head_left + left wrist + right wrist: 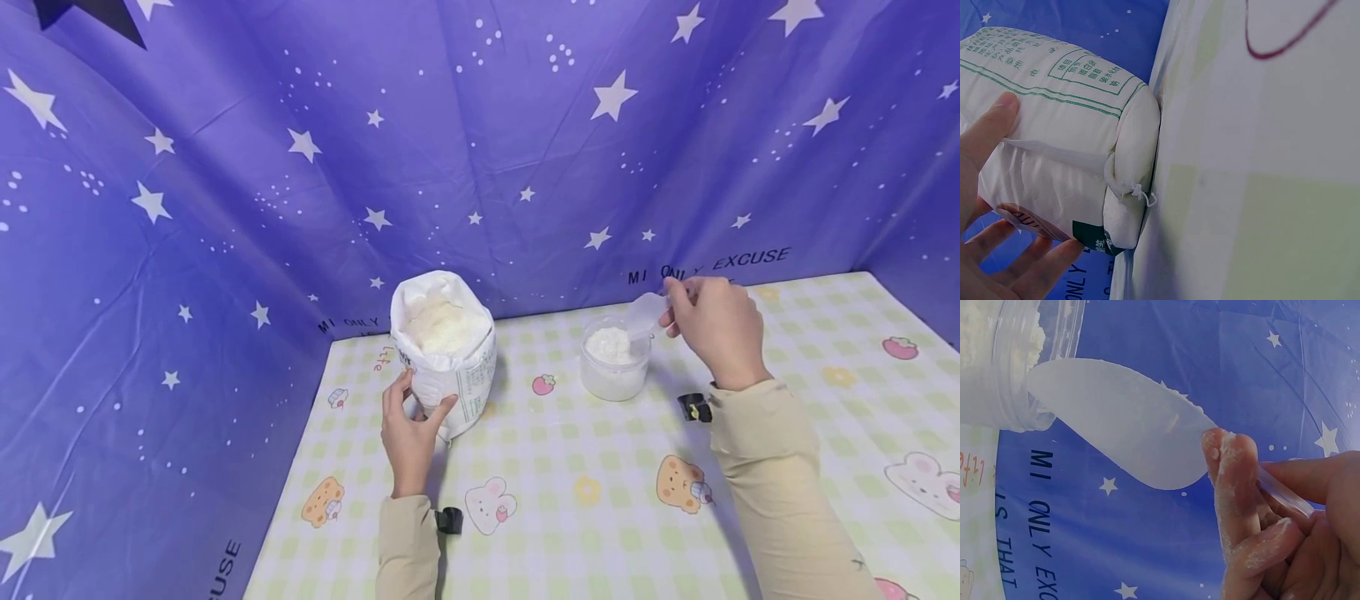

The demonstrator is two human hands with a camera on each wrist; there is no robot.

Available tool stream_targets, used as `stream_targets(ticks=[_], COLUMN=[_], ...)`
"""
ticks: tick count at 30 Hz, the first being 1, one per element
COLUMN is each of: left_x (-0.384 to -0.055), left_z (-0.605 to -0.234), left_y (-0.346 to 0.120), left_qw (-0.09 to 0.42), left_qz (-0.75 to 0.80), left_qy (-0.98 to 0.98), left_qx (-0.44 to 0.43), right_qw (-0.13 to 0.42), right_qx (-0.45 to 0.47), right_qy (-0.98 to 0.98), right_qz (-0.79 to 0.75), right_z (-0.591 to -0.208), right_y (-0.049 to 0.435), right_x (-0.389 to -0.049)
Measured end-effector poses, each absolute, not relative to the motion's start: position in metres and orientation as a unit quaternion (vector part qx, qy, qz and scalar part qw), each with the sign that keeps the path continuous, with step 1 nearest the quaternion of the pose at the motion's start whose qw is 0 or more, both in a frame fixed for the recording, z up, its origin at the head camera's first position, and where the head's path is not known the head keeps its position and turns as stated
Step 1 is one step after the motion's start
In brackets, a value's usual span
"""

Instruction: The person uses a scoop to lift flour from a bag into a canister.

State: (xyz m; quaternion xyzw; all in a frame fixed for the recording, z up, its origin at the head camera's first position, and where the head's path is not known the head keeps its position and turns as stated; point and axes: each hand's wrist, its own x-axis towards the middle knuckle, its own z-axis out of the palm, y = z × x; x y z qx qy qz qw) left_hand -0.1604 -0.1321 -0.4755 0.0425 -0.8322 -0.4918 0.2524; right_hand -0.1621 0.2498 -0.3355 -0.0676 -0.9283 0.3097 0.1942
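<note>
An opened white bag of flour (471, 375) with green print stands upright on the table, its powder showing at the rolled-down mouth. My left hand (409, 433) holds its near side, thumb on one side and fingers spread on the other; in the left wrist view its stitched bottom edge shows. In my right hand (718, 325) is a translucent plastic scoop (1129, 425), gripped by the handle. The scoop's tip reaches the rim of a clear round jar (615, 383) that has white powder (609, 344) inside. Powder coats the right fingers (1238, 481).
A checked tablecloth (555, 533) with cartoon prints covers the table. Blue star-patterned curtains (480, 150) rise right behind the table's back edge and along its left side. Black camera mounts sit at both wrists.
</note>
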Motion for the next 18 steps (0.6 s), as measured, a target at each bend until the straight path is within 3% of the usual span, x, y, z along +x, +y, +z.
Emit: stream_targets(ticks=[18], left_x=[-0.1608], left_z=[-0.4757], left_y=[-0.1322], left_qw=[0.251], left_qz=[-0.490], left_qy=[-0.834], left_qx=[0.044], right_qw=[0.225], right_qx=[-0.060], right_qy=[-0.911], right_qz=[0.340], right_z=[-0.3323], right_y=[0.2474], right_x=[-0.1611])
